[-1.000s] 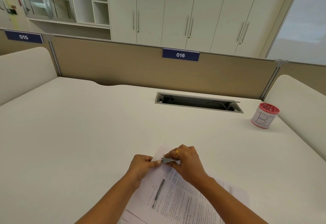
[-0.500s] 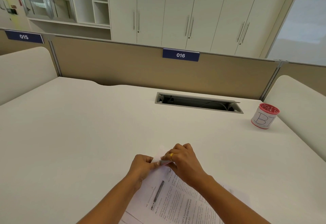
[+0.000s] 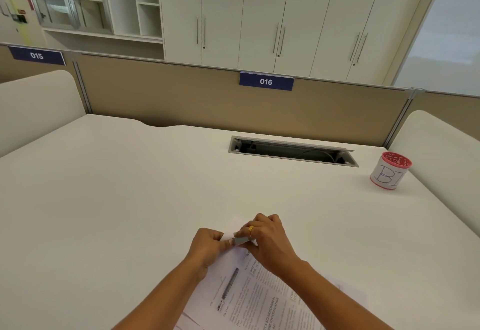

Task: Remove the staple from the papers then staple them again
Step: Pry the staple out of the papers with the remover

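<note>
Pinching the far corner of the papers (image 3: 259,301), the left hand (image 3: 207,245) is curling its fingers round the edge. The right hand (image 3: 270,241) is gripping a small grey tool (image 3: 242,240) just beside the left thumb tip. The sheets are looking thin, limp and easily torn, so holding close beside the staple is seeming wisest. They are showing printed text and a diagram, spreading from the fingers back under the wrists. The staple itself is hiding between the hands.

Bright even light, faint shadows on the table (image 3: 104,199), wide-angle bowing at edges
</note>
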Tool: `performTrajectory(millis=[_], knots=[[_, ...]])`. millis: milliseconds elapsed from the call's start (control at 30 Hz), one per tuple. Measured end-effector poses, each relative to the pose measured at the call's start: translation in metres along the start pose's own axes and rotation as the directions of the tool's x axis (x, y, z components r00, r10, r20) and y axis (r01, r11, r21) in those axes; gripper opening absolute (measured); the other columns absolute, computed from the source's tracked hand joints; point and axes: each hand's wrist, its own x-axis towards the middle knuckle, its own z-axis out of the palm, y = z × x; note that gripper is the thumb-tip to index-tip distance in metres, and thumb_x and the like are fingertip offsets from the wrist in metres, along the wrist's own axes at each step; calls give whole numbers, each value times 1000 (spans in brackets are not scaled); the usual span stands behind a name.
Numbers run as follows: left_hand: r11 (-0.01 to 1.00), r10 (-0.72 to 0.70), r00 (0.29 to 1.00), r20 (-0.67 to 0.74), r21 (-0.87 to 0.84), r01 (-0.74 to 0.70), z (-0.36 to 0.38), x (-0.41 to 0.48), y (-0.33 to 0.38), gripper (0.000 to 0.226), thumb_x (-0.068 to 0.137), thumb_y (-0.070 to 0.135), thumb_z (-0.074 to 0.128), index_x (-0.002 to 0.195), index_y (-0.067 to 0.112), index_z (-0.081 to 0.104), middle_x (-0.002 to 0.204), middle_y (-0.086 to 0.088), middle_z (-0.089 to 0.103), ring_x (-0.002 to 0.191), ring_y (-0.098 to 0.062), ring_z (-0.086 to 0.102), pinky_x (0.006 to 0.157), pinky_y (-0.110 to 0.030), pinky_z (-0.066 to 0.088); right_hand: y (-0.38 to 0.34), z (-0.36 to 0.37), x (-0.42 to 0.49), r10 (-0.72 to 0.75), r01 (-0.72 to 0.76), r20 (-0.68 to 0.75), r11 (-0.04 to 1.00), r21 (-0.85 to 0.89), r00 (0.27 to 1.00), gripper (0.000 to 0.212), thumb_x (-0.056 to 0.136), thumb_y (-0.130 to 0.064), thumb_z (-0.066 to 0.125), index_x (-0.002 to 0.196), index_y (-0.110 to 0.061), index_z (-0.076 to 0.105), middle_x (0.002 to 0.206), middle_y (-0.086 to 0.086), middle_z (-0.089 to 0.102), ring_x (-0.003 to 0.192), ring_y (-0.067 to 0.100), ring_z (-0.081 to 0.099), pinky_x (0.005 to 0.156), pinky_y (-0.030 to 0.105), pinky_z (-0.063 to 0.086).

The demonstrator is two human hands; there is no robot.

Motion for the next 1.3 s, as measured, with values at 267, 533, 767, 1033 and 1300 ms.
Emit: performTrajectory(millis=[267, 533, 767, 1033, 1300], knots=[[995, -62, 993, 101, -71, 69, -7, 4, 1, 24, 73, 17, 77, 77, 8, 55, 76, -13, 44, 68, -22, 39, 57, -27, 30, 12, 5, 0, 108, -116, 61, 981, 154, 992, 22, 81, -34, 67, 102, -28, 70, 103, -11, 71, 98, 9, 52, 83, 26, 29], [961, -175, 973, 153, -188, 202, -10, 7, 1, 17, 79, 12, 71, 66, 0, 67, 71, -15, 62, 57, -20, 55, 58, -24, 48, 11, 5, -1, 125, -130, 38, 973, 192, 991, 19, 78, -33, 69, 96, -28, 71, 97, -11, 72, 95, 9, 54, 82, 26, 30], [955, -193, 978, 75, -214, 205, -7, 10, 3, 29, 79, 14, 71, 95, -10, 67, 89, -21, 64, 78, -30, 59, 80, -36, 50, 10, 4, 0, 100, -100, 11, 979, 175, 995, 16, 79, -31, 68, 94, -29, 72, 97, -12, 72, 93, 10, 55, 79, 27, 30], [954, -211, 978, 6, -216, 207, -2, 14, -1, 28, 74, 17, 76, 89, -5, 69, 91, -21, 63, 81, -29, 56, 75, -33, 45, 7, 4, -4, 42, -35, -41, 987, 156, 998, 9, 76, -28, 71, 85, -29, 73, 91, -13, 74, 86, 15, 58, 75, 26, 31], [949, -225, 974, -20, -230, 215, 0, 17, -2, 16, 74, 13, 76, 71, 3, 64, 72, -12, 64, 64, -22, 58, 59, -26, 46, 5, 6, -7, 20, -8, -113, 994, 113, 993, 10, 72, -27, 75, 82, -25, 73, 83, -11, 74, 78, 16, 61, 71, 31, 36]])
